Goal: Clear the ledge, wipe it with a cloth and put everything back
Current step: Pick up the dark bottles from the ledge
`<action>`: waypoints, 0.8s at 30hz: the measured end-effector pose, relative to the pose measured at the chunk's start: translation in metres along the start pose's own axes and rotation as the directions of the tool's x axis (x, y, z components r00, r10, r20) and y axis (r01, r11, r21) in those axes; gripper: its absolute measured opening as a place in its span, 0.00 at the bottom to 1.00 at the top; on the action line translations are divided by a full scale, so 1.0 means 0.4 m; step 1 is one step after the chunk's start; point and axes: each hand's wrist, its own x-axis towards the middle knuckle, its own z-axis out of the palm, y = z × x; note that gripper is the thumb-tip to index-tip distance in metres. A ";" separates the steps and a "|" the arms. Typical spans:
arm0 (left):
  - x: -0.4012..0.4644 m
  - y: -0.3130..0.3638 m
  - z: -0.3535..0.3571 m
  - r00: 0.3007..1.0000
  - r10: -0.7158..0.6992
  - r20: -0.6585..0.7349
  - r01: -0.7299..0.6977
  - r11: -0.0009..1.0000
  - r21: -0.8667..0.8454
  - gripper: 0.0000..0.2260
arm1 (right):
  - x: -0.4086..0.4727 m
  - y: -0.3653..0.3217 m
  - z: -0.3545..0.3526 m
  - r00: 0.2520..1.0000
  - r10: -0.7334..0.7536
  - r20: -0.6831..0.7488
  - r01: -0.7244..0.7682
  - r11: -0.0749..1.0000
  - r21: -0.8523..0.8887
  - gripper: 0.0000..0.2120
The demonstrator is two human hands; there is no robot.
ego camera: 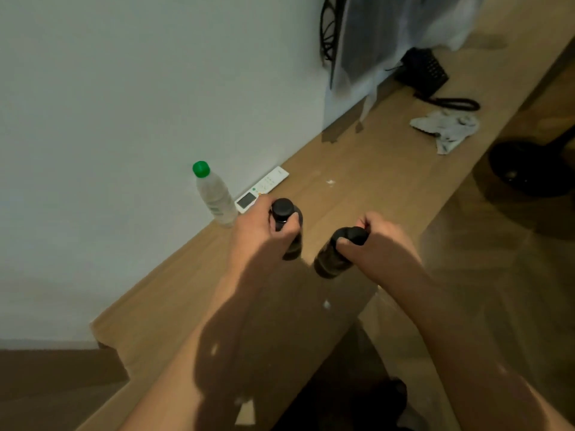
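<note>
A long wooden ledge (357, 188) runs along a white wall. My left hand (258, 227) grips a dark bottle with a black cap (283, 213) upright over the ledge. My right hand (376, 241) holds a second dark bottle (329, 259) by its top, tilted, near the ledge's front edge. Against the wall stand a clear plastic bottle with a green cap (213, 194) and a white remote control (264, 186) lying flat. A crumpled grey-white cloth (448, 129) lies further along the ledge.
A black desk telephone (424, 71) with its coiled cord sits at the far end, under a screen wrapped in plastic (373, 42). A dark round bin (529, 169) stands on the wooden floor to the right of the ledge.
</note>
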 end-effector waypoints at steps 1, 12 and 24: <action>-0.002 0.042 0.048 0.999 0.048 0.019 -0.048 0.999 0.008 0.08 | -0.005 0.048 -0.041 0.999 0.030 -0.031 -0.030 1.000 0.008 0.14; -0.072 0.495 0.573 0.920 0.306 0.247 -0.318 0.948 0.010 0.11 | -0.094 0.571 -0.482 0.954 0.183 -0.235 -0.167 0.982 0.087 0.14; -0.059 0.886 0.998 0.762 0.503 0.408 -0.509 0.855 -0.104 0.14 | -0.070 0.970 -0.799 0.806 0.449 -0.386 -0.374 0.891 0.257 0.15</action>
